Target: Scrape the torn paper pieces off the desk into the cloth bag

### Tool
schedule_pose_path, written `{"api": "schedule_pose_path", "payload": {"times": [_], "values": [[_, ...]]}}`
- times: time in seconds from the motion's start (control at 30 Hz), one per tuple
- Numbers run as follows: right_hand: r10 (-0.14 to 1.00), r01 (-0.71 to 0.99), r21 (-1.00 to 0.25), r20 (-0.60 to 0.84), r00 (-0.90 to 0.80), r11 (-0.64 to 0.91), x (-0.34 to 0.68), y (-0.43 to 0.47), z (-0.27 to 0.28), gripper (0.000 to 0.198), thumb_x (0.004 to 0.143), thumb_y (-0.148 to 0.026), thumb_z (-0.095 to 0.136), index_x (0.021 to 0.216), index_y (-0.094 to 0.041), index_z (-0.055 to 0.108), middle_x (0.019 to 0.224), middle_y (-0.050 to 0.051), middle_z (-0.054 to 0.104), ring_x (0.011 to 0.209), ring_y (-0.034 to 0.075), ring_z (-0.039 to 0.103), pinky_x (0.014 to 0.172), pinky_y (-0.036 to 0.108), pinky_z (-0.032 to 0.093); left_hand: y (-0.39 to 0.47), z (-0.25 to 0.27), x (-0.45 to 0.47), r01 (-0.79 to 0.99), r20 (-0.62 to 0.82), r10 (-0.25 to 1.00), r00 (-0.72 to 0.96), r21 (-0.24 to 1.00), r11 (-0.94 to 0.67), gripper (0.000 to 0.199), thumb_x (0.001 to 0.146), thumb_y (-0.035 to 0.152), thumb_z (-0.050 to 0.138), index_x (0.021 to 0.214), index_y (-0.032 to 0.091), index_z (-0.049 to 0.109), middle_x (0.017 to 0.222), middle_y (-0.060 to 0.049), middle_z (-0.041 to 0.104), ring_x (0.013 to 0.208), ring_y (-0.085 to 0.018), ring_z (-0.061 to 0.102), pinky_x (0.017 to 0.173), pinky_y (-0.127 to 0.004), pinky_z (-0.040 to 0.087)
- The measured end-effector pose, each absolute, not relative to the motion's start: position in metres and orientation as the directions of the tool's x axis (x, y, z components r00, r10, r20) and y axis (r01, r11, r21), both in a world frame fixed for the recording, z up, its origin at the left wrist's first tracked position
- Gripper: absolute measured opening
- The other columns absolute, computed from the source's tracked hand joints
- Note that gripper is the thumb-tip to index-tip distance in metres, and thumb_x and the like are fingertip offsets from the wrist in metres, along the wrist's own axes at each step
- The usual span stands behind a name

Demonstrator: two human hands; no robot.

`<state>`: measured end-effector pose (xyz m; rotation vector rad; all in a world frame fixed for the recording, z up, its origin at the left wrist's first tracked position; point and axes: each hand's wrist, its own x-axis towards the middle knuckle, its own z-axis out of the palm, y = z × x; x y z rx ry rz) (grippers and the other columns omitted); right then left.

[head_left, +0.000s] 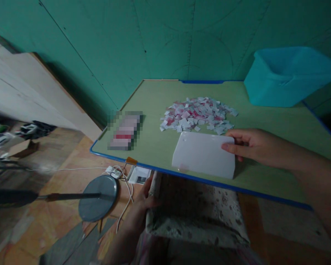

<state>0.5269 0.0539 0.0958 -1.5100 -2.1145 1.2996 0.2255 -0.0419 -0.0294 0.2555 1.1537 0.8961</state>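
Got the fingers of the right hand pinching the right end of a white plastic scraper, with the thumb in front and the others tucked behind. Holding that scraper at the near part of the tabletop, just on the near side of a big messy pile of paper bits, mostly white with some pink and red mixed in. Can't tell from this angle if lying flat or lifted a bit. Down below the near edge, got the left hand hooked on the left rim of a floral cloth bin, with the fingers closed around the fabric, though can't really say how tight. Can also see a big teal tub parked at the far right and a pixelated rectangular thing over on the left, too blurry to make out. Off to the left on the floor, can spot a round grey stool near some white cables.
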Motion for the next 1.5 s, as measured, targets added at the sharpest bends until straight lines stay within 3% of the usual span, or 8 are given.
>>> {"api": "schedule_pose_path", "payload": {"times": [0.17,0.33,0.7,0.9,1.07,1.2,1.33,1.5], "values": [[0.842,0.61,-0.792,-0.317,-0.437,0.019,0.527,0.054,0.094,0.035,0.076,-0.052,0.051,0.074,-0.018,0.046,0.063,-0.001,0.05,0.057,0.01,0.047,0.049,0.023,0.035,-0.049,-0.015,0.233,-0.49,-0.695,0.687,0.211,0.533,0.69,0.082,0.029,-0.003,0.07,0.104,0.026,0.061,0.069,0.004,0.071,0.071,-0.024,0.066,0.062,-0.028,0.051],[0.832,0.612,-0.79,-0.322,-0.452,0.028,0.527,0.051,0.097,0.034,0.076,-0.051,0.051,0.071,-0.018,0.047,0.061,-0.001,0.048,0.056,0.009,0.045,0.048,0.022,0.033,-0.058,-0.005,0.24,-0.494,-0.505,0.856,0.109,0.72,0.488,0.069,0.051,0.007,0.056,0.118,0.022,0.052,0.088,-0.002,0.072,0.083,-0.024,0.066,0.069,-0.031,0.05],[0.815,0.567,-0.819,-0.273,-0.51,0.081,0.526,0.049,0.101,0.03,0.072,-0.046,0.059,0.067,-0.017,0.054,0.058,-0.002,0.051,0.053,0.008,0.047,0.049,0.021,0.036,-0.042,-0.025,0.227,-0.532,-0.697,0.693,0.185,0.522,0.667,0.078,0.029,-0.003,0.07,0.1,0.028,0.063,0.061,0.007,0.068,0.068,-0.022,0.064,0.061,-0.028,0.05],[0.816,0.564,-0.823,-0.278,-0.507,0.07,0.526,0.047,0.101,0.028,0.073,-0.044,0.058,0.068,-0.017,0.055,0.055,-0.002,0.053,0.051,0.009,0.05,0.049,0.022,0.037,-0.048,-0.018,0.234,-0.501,-0.656,0.737,0.164,0.588,0.635,0.074,0.032,0.0,0.068,0.101,0.026,0.061,0.069,0.005,0.07,0.072,-0.022,0.066,0.062,-0.027,0.049],[0.926,0.499,-0.86,-0.095,-0.367,0.109,0.527,0.053,0.099,0.031,0.074,-0.049,0.055,0.071,-0.019,0.053,0.055,-0.002,0.052,0.051,0.009,0.049,0.05,0.023,0.037,-0.058,-0.003,0.246,-0.488,-0.49,0.867,0.094,0.736,0.469,0.064,0.05,0.008,0.056,0.112,0.023,0.056,0.087,-0.001,0.071,0.08,-0.021,0.065,0.066,-0.028,0.048],[0.981,0.482,-0.865,0.052,-0.188,0.138,0.53,0.059,0.096,0.031,0.075,-0.05,0.054,0.074,-0.02,0.05,0.058,-0.002,0.051,0.05,0.008,0.047,0.05,0.023,0.036,-0.048,-0.016,0.235,-0.487,-0.636,0.747,0.194,0.599,0.636,0.069,0.034,0.001,0.069,0.098,0.026,0.064,0.072,0.003,0.071,0.077,-0.025,0.065,0.067,-0.032,0.05],[0.987,0.554,-0.82,0.082,-0.139,0.146,0.532,0.062,0.093,0.028,0.079,-0.047,0.052,0.076,-0.019,0.049,0.058,-0.002,0.05,0.052,0.008,0.046,0.051,0.024,0.034,-0.04,-0.03,0.226,-0.503,-0.688,0.697,0.201,0.538,0.677,0.078,0.027,0.0,0.073,0.099,0.027,0.064,0.067,0.004,0.07,0.076,-0.026,0.065,0.066,-0.031,0.051],[0.98,0.616,-0.772,0.047,-0.191,0.157,0.531,0.061,0.091,0.03,0.081,-0.048,0.047,0.073,-0.02,0.048,0.057,-0.002,0.049,0.055,0.01,0.046,0.053,0.024,0.034,-0.053,-0.017,0.236,-0.511,-0.549,0.824,0.144,0.671,0.537,0.065,0.045,0.004,0.065,0.106,0.027,0.06,0.08,0.001,0.073,0.079,-0.025,0.066,0.066,-0.03,0.052]]}}
